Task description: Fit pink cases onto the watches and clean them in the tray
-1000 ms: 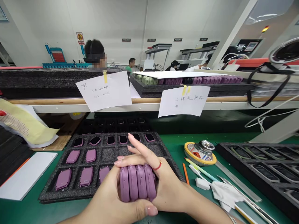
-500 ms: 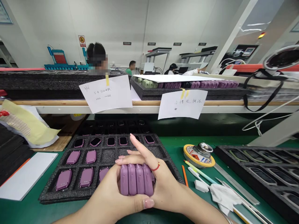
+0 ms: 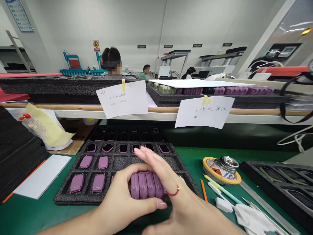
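Several purple watch cases (image 3: pixel 146 185) stand side by side in a row, wrapped by the fingers and thumb of my left hand (image 3: pixel 124 192). My right hand (image 3: pixel 168 186) is at the right end of the row, with its fingers stretched out and its thumb apart below; its palm side is hidden. Beneath and behind both hands lies a black foam tray (image 3: pixel 119 162). Purple cases (image 3: pixel 99 182) sit face down in its nearer compartments, and watches with dark screens (image 3: pixel 123 148) fill the back row.
At the right are a yellow-rimmed tin (image 3: pixel 221 171), an orange stick (image 3: pixel 203 190), white cloth (image 3: pixel 254 217) and another foam tray (image 3: pixel 278 182). White paper (image 3: pixel 42 176) lies left. A shelf (image 3: pixel 161 116) crosses ahead, with two notes; people sit beyond it.
My right hand has loosened from the row; its thumb has moved down and away. My left hand still holds the cases. The view has shifted left.
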### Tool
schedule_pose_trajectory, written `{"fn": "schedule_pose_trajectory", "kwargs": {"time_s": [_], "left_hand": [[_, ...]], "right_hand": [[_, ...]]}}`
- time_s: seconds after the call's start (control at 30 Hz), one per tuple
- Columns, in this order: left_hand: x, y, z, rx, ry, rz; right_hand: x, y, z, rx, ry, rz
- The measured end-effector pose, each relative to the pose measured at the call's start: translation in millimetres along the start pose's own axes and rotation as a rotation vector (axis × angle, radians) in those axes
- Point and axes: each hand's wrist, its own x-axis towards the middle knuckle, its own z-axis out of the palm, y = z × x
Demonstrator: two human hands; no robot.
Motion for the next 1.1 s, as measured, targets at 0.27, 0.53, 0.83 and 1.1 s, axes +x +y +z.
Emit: {"fn": "schedule_pose_trajectory", "kwargs": {"time_s": [0.27, 0.53, 0.83, 1.1], "left_hand": [[-8, 0, -1.5, 0.226, -0.005, 0.236], [-6, -9, -6.6, 0.275, -0.095, 0.475], [-8, -18, -7.2, 0.228, -0.074, 0.328], [-4, 13, -5.3, -0.311, -0.263, -0.214]], "right_hand": [[1, 15, -1, 0.674, 0.167, 0.563], [5, 0, 9, 0.863, 0.031, 0.700], [2, -1, 13, 0.451, 0.228, 0.362], [1, 9, 12, 0.332, 0.196, 0.120]]}}
